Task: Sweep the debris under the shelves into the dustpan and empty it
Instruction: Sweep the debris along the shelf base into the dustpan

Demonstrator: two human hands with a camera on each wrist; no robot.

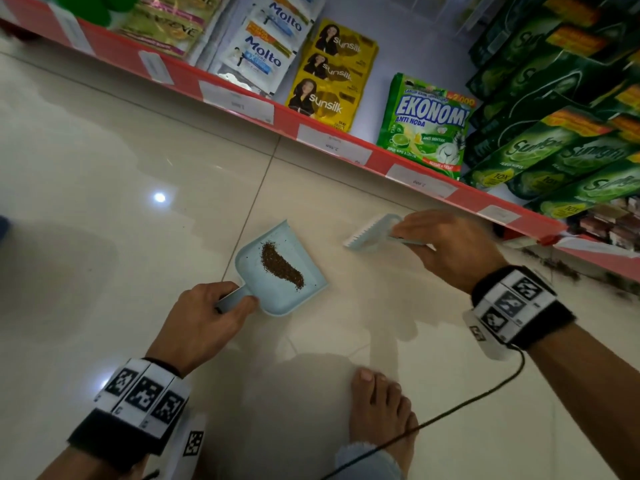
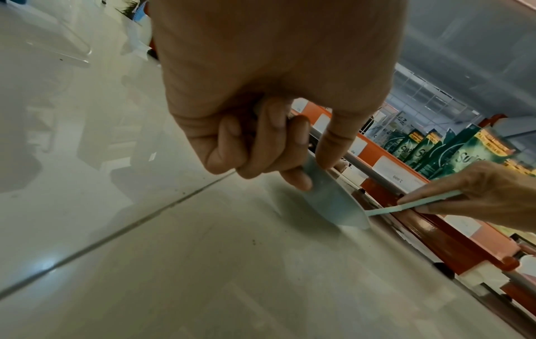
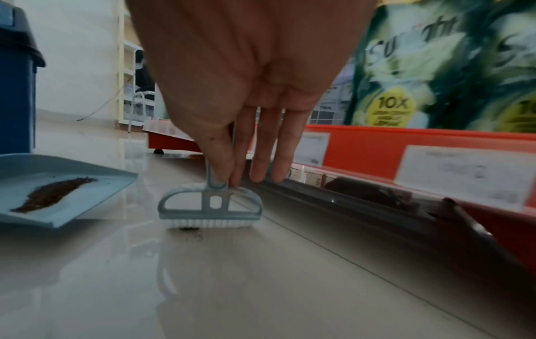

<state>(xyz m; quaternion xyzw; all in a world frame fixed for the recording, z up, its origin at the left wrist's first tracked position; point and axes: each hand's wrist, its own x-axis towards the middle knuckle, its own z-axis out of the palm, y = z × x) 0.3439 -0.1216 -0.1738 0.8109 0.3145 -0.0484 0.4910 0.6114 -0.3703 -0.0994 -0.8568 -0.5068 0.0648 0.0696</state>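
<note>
Beside the red shelf edge [image 1: 346, 143], left hand [image 1: 201, 320] gripping dustpan [image 1: 280, 268] handle, right hand [image 1: 446, 244] pinching brush [image 1: 367, 233], bare tiles between.

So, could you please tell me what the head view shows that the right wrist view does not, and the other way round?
Only the head view shows the left hand gripping the dustpan's handle, a bare foot, and the Sunsilk sachets.

Only the right wrist view shows a blue bin behind the dustpan and dark specks under the brush's bristles.

Both show the dustpan holding brown debris, the right hand holding the brush, and the red shelf edge.
</note>
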